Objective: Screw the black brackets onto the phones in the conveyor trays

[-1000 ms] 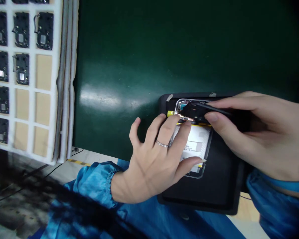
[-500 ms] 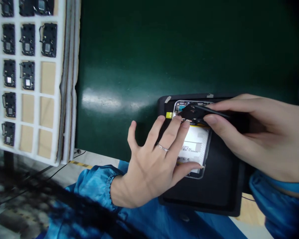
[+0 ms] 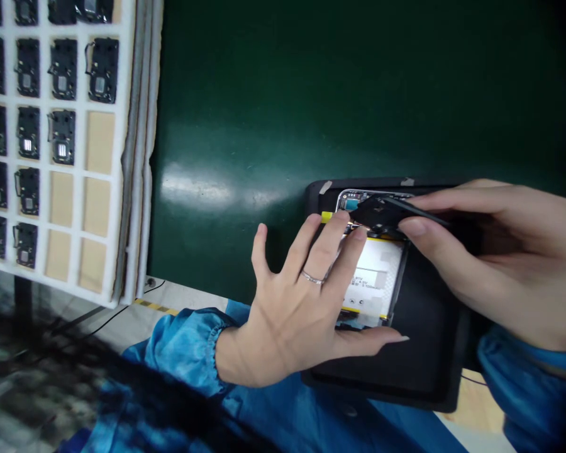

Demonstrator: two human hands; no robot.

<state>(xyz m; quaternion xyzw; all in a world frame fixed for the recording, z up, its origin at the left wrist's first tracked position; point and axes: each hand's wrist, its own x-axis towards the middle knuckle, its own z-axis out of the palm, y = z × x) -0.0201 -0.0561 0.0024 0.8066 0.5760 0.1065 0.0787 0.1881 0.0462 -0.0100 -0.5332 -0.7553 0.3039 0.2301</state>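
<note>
An opened phone with its white battery exposed lies on a black tray. Over its upper end is a black part, slightly tilted, similar to those in the foam tray. My left hand has its fingers spread; two fingertips touch the phone's upper area at the black part's near edge, and the thumb sticks out past the phone's lower end. My right hand pinches slim black tweezers between thumb and index finger, their tip at the black part. Whether the tip grips it is hidden.
The black tray rests at the near edge of the green table. At left, stacked white foam trays hold several black parts in compartments. A yellow tab is beside the phone.
The whole view has shifted slightly right. My left thumb has moved off the phone's lower end and stretched outward, uncovering more of it. The right hand keeps its pinch at the black part.
</note>
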